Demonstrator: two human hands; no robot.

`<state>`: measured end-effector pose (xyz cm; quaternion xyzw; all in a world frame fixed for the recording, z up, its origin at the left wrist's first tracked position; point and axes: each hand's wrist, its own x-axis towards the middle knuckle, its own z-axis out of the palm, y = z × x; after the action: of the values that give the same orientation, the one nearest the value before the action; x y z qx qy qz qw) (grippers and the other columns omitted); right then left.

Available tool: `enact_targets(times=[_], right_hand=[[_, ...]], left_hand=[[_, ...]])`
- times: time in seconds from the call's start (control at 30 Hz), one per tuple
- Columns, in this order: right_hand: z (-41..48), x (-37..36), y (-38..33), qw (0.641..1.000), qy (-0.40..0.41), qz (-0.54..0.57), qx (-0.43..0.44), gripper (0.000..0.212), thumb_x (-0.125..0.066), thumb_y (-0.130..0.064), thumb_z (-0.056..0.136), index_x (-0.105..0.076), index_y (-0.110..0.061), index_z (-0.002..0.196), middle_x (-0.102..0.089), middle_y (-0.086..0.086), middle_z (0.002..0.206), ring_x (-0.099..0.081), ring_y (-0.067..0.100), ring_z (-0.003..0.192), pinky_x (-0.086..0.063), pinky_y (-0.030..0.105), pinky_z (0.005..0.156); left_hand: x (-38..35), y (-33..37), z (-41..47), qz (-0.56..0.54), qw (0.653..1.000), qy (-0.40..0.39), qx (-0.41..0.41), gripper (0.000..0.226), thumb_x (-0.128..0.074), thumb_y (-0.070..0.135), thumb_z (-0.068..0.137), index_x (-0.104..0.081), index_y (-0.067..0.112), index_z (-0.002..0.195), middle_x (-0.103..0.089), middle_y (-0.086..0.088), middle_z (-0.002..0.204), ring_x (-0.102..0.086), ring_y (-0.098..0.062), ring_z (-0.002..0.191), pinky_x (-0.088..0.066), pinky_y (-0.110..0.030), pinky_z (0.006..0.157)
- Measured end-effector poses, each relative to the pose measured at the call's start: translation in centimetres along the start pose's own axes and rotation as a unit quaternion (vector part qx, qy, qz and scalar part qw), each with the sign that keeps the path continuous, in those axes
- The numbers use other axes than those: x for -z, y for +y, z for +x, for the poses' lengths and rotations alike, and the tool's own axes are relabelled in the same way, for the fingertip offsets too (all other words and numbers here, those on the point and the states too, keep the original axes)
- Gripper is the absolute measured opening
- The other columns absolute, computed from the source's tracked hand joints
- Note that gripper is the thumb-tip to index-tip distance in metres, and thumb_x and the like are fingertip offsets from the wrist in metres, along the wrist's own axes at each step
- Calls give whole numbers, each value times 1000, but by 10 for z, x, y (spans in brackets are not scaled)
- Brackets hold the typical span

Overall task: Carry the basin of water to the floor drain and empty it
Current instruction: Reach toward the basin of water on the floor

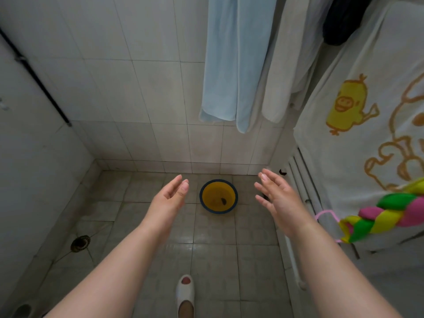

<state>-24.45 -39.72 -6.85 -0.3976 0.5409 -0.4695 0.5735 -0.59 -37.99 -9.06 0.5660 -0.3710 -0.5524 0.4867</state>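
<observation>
Reaching forward with both arms, a person stands on the tiled bathroom floor [215,228] with the yellow basin [218,196] still set down ahead, at twelve o'clock near the foot of the back wall [142,92]. The left hand [171,196] and the right hand [278,198] are both empty, fingers spread and palms turned inward toward each other, and in this view they frame the basin from either side; both look to be held well above it, not touching its dark blue rim. A small dark object sits inside the basin, too small to identify, and the water level cannot be read from here. The floor drain [80,243] lies at about eight o'clock from the basin, near the left wall, with cracked tile around it. One foot in a white slipper [185,292] shows at six o'clock. A pale blue towel [231,65] hangs at one o'clock, and a white towel printed with a yellow duck [348,104] drapes at three o'clock over a white radiator [298,180]. By the look of it, the task is at its opening step, the approach to the pickup. The next move would call for bending down, closing both hands on opposite sides of the rim, and lifting level so nothing slops, before turning left toward the drain.
</observation>
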Motion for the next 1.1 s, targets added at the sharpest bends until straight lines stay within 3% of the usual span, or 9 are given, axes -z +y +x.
enact_targets(times=[0.2, 0.47, 0.57, 0.67, 1.1], right_hand=[[56, -23, -7, 1000, 19, 5, -8, 50, -51, -31, 92, -39, -19, 139, -49, -7, 127, -50, 12, 119, -45, 28, 93], [133, -57, -3, 998, 51, 21, -17, 48, -50, -28, 93, -40, -16, 138, -50, -5, 124, -50, 14, 120, -42, 37, 101], [157, -63, 4, 998, 57, 17, -28, 50, -51, -30, 92, -39, -17, 139, -49, -3, 130, -50, 15, 121, -43, 37, 101], [179, -62, 11, 997, 56, 16, -51, 50, -51, -31, 92, -39, -19, 139, -49, -4, 130, -51, 14, 120, -44, 34, 98], [272, -19, 30, 990, 45, 10, -131, 45, -49, -27, 93, -41, -16, 137, -52, -6, 119, -50, 15, 117, -43, 31, 94]], left_hand=[[16, 13, 65, 21, 1000, -12, 16, 69, -65, 55, 70, -45, 32, 133, -52, 9, 138, -47, -8, 127, -33, -41, 112], [33, 28, 154, 44, 998, -27, 20, 75, -62, 53, 65, -45, 29, 134, -55, 5, 135, -51, -11, 122, -36, -41, 110], [36, 27, 181, 42, 998, -19, 34, 66, -61, 46, 74, -45, 26, 135, -56, 2, 134, -52, -12, 122, -36, -40, 110], [36, 20, 202, 44, 998, -11, 48, 55, -58, 34, 85, -44, 22, 136, -54, -1, 136, -51, -14, 123, -37, -38, 109], [-15, -17, 271, 39, 990, 35, 131, 55, -55, 30, 89, -37, 20, 140, -49, -4, 141, -48, -17, 127, -34, -38, 111]])
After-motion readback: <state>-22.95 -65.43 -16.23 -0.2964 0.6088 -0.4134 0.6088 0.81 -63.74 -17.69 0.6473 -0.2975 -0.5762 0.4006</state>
